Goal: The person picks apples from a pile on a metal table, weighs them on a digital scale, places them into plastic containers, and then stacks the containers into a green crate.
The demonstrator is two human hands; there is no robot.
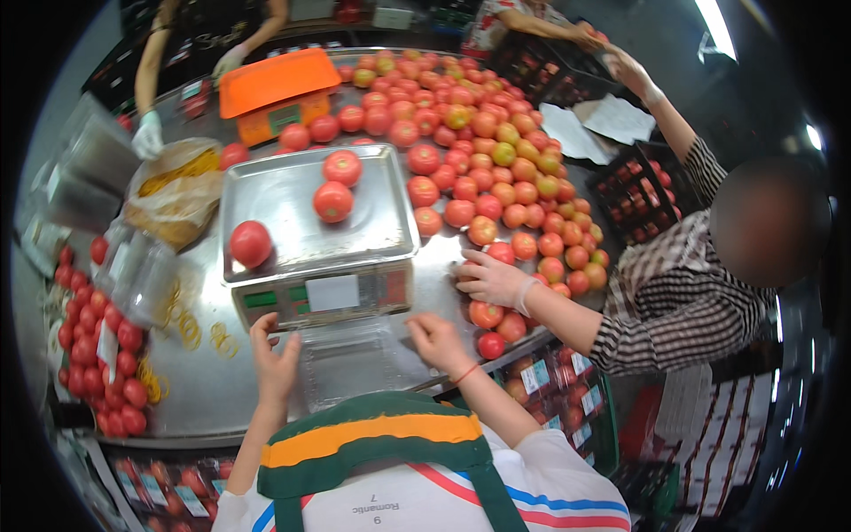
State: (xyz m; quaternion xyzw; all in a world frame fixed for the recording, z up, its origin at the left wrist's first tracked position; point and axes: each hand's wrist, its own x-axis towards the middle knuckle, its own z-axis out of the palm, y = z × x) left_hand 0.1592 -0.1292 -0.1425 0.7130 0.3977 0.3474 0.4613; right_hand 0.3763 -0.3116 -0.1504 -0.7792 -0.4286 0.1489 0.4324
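Note:
Close in front of me on the steel table lies a clear plastic clamshell box (346, 356), which looks to have nothing in it. My left hand (274, 362) is raised at its left side, thumb and fingers apart. On the box's other side, my right hand (435, 339) has its fingers bent together near the right edge; whether it touches the box I cannot tell. Just beyond stands a weighing scale (319, 292) with a metal tray (286, 199). Three tomatoes rest on that tray, two together (333, 201) and a single tomato (250, 244) at its left corner.
Many loose tomatoes (465, 133) cover the table's right and back. A co-worker's gloved hand (495, 282) reaches among them. An orange scale (279, 93) stands behind. To the left are a bag of rubber bands (176, 193), stacked clear boxes (136, 266) and a tomato pile (100, 352).

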